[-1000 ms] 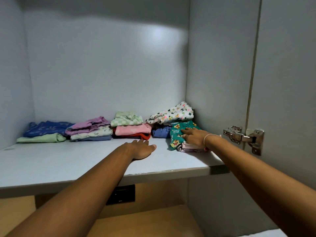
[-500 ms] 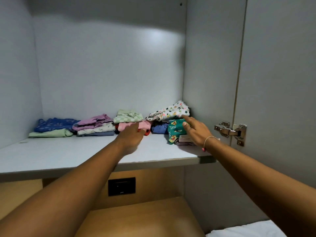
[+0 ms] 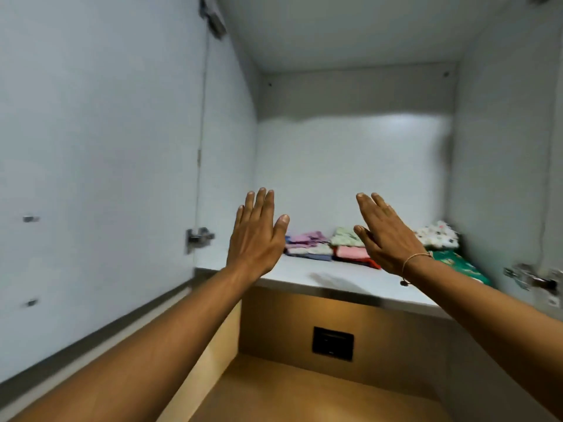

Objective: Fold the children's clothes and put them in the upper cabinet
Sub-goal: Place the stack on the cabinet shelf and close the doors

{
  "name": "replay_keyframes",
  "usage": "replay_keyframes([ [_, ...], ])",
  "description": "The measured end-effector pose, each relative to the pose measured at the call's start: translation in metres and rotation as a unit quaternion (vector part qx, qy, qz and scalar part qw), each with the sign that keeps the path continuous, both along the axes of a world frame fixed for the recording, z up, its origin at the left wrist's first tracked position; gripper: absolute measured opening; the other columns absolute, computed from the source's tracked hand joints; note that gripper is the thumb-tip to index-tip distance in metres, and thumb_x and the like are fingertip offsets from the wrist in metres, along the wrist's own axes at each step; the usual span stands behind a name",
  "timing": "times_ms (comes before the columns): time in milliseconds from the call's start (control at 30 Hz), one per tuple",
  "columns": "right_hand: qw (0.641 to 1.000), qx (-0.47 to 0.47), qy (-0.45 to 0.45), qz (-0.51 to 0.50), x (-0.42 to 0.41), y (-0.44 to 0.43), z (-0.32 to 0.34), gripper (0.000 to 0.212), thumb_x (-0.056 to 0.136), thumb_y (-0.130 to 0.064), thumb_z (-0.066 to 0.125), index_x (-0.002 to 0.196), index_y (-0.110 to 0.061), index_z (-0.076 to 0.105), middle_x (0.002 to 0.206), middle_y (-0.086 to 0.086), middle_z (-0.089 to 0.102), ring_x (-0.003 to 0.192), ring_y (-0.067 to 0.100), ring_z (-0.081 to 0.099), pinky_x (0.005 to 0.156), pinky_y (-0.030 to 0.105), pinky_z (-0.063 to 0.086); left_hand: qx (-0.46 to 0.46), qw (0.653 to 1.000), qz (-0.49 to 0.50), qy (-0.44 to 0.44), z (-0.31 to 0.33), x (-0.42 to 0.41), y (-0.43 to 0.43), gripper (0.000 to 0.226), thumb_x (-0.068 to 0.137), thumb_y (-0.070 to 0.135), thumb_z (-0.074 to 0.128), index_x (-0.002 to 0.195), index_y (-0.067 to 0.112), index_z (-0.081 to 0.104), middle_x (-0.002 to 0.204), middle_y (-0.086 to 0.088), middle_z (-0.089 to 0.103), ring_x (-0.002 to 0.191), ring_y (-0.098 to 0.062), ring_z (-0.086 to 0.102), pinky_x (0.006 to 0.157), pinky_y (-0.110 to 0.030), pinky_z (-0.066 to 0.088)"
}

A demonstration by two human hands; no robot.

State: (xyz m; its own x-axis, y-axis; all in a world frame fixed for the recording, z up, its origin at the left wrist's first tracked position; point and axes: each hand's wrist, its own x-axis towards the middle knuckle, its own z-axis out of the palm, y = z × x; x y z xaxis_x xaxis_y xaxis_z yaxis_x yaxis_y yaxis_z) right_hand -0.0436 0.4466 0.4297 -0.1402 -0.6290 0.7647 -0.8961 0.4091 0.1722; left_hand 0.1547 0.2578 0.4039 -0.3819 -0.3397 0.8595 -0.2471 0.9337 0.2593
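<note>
Fingers [image 3: 259,205] spread, our left hand [image 3: 254,239] and right hand [image 3: 388,239] hang empty before folded children's clothes [image 3: 350,248] stacked on the cabinet shelf [image 3: 304,274].

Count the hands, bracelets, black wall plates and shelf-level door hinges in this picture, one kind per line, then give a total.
Hands: 2, left hand and right hand
Bracelets: 1, the bracelet on the right wrist
Black wall plates: 1, the wall plate below the shelf
Shelf-level hinges: 2, left hinge and right hinge
Total: 6
</note>
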Motion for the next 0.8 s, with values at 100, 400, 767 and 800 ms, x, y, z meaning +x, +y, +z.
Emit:
replay_keyframes([
  [100,0.998,-0.013,0.005,0.064,0.05,-0.029,0.018,0.062,0.101,-0.038,0.03,0.153,-0.015,0.004,0.162,0.004,0.007,0.149,0.02,-0.001,0.12,0.033,0.004,0.02,0.995,0.051,0.079,0.01,0.081,0.019,0.063,0.099,0.05,0.02,0.154,0.024,0.003,0.163,0.006,-0.002,0.148,-0.008,-0.009,0.116,-0.025,-0.009],
  [400,0.969,0.004,0.097,0.227,0.236,-0.083,0.058,0.061,0.102,-0.034,0.032,0.153,-0.016,0.003,0.162,0.004,0.003,0.149,0.021,-0.004,0.122,0.04,0.008,0.018,0.959,0.204,0.196,0.012,0.279,0.064,0.065,0.096,0.049,0.022,0.154,0.025,0.005,0.163,0.01,0.001,0.145,0.0,-0.017,0.118,-0.027,-0.008],
  [767,0.911,0.032,0.337,0.235,0.387,-0.126,0.173,0.057,0.103,-0.034,0.03,0.153,-0.017,0.011,0.162,0.004,0.007,0.149,0.028,-0.003,0.12,0.041,0.001,-0.029,0.903,0.428,0.004,0.036,0.327,0.017,0.073,0.094,0.053,0.0,0.153,0.012,0.016,0.162,-0.011,0.007,0.148,-0.032,-0.013,0.12,-0.047,-0.007],
  [800,0.911,0.045,0.343,0.223,0.395,-0.132,0.178,0.056,0.103,-0.034,0.03,0.153,-0.018,0.012,0.162,0.003,0.007,0.149,0.028,-0.004,0.119,0.041,0.0,-0.035,0.902,0.429,-0.005,0.037,0.327,0.014,0.074,0.094,0.053,0.0,0.153,0.012,0.019,0.162,-0.011,0.009,0.148,-0.032,-0.012,0.12,-0.048,-0.006],
])
